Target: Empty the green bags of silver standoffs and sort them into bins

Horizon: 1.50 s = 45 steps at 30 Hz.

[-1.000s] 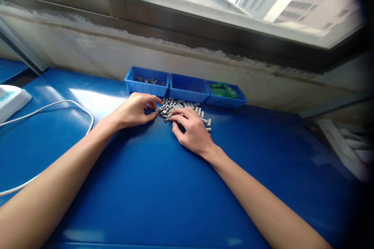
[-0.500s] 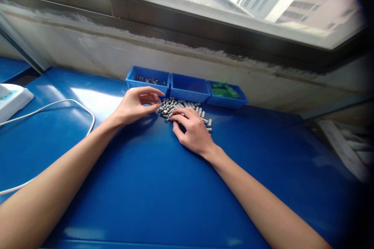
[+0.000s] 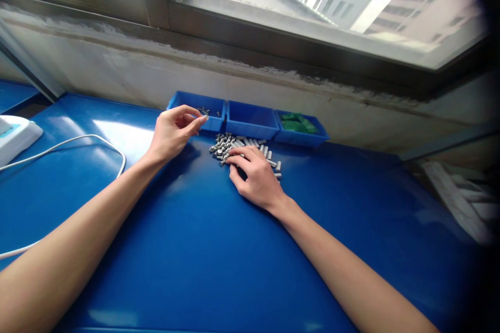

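Observation:
My left hand (image 3: pixel 174 130) is raised in front of the left blue bin (image 3: pixel 213 124), thumb and fingertips pinched together. Whatever sits in that pinch is too small to make out. Small metal screws (image 3: pixel 203 111) lie inside this bin, partly hidden by the hand. My right hand (image 3: pixel 255 177) rests on the table at the near side of a metal heap, its fingers bent and its thumb apart from them. Under and beside its fingertips are short bolts (image 3: pixel 221 146). Silver rod-like pieces (image 3: pixel 264 151) lie at the heap's right, partly covered by the hand.
A middle blue bin (image 3: pixel 252 128) and a right blue bin (image 3: pixel 302 139) with green pieces (image 3: pixel 299 123) stand in the row by the wall. At left, a white cable (image 3: pixel 89 136) runs from a white device (image 3: pixel 17 138) over the blue table (image 3: pixel 203 260).
My left hand has moved left and slightly up, away from the bolts to the front of the left bin, and its fingertips have come together. My right hand has stayed by the heap.

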Available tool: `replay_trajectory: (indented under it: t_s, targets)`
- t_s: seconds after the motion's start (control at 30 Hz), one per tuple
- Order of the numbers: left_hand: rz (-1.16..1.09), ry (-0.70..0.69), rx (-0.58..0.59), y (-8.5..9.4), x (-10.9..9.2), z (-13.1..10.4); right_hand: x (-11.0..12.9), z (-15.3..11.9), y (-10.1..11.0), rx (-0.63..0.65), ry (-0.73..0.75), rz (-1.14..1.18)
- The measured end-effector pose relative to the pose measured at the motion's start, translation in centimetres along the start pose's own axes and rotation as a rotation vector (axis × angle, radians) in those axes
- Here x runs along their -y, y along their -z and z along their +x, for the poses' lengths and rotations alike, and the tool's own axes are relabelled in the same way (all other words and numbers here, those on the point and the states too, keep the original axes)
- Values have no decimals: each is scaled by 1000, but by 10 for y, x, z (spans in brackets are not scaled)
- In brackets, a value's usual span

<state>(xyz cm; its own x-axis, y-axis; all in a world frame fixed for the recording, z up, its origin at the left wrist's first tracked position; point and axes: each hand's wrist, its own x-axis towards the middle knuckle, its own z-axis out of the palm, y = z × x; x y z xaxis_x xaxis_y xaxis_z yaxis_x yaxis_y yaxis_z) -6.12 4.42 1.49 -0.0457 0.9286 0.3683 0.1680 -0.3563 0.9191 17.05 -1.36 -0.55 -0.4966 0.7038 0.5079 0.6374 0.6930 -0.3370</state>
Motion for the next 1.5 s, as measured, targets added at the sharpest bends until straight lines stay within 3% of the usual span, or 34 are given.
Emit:
replay_trajectory:
  t_s: [0.17, 0.33, 0.43, 0.67, 0.83, 1.0, 1.17, 1.3, 1.5]
  targets:
    - [-92, 17, -110, 1, -1, 4, 0, -1, 0, -4, 3, -6]
    - [-159, 84, -92, -1, -4, 2, -1, -1, 0, -2, 0, 3]
    - [-71, 34, 17, 0, -3, -2, -1, -1, -1, -6, 2, 6]
    - [412, -292, 413, 5, 4, -8, 1, 0, 0, -2, 7, -9]
    - [470, -350, 490, 6, 10, -7, 0, -1, 0, 1, -5, -9]
    - [432, -269, 437, 5, 9, -7, 1, 1, 0, 0, 1, -13]
    - [96, 6, 325, -1, -2, -9, 1, 0, 0, -2, 3, -11]
    - [-86, 169, 309, -4, -5, -9, 0, 0, 0, -1, 7, -6]
    - [-186, 237, 320, -5, 1, -10, 0, 1, 0, -8, 8, -1]
